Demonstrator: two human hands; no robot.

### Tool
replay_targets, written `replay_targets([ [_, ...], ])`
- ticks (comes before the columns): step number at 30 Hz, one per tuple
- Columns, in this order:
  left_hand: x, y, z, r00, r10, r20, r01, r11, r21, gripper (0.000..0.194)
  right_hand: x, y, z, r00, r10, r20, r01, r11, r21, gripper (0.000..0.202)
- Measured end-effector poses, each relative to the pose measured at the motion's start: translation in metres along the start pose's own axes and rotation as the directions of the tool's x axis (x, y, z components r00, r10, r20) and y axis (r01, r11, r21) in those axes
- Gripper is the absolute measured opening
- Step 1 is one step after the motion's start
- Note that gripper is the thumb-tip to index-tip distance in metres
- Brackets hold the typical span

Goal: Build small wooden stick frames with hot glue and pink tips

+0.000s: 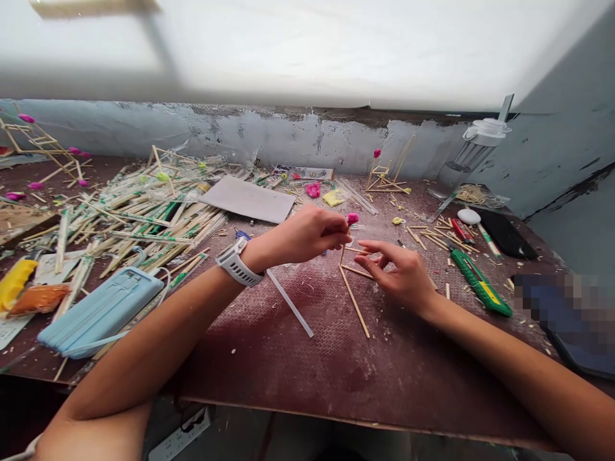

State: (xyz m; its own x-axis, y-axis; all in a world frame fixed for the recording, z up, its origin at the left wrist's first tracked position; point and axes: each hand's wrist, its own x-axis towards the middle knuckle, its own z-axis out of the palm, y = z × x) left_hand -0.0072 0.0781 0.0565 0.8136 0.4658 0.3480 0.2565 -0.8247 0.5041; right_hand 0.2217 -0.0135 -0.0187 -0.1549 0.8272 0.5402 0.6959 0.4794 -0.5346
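My left hand [317,232], with a white watch [240,261] on its wrist, pinches an upright thin wooden stick [343,253]. A lump of pink clay [353,218] shows just above its fingertips. Further sticks spread from the foot of the upright one, among them a longer stick [354,301] slanting toward me across the tabletop. My right hand [402,274] is beside this small frame, its thumb and index finger apart around the end of a sideways stick. Whether they touch that stick is hard to see.
A translucent glue stick [291,304] lies left of centre. Loose sticks [144,218], a grey board [250,198] and a light-blue power bank [103,314] are on the left. A green utility knife [480,282], a phone [571,320] and a clear bottle [468,157] are on the right.
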Motion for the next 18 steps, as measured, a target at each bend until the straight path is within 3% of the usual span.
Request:
replay_targets([
  [18, -0.0003, 0.0013, 0.0000, 1.000, 0.015, -0.012, -0.015, 1.000, 0.009, 0.026, -0.0006, -0.0010, 0.0009, 0.993, -0.117, -0.036, 0.116, 0.993, -0.023, 0.018],
])
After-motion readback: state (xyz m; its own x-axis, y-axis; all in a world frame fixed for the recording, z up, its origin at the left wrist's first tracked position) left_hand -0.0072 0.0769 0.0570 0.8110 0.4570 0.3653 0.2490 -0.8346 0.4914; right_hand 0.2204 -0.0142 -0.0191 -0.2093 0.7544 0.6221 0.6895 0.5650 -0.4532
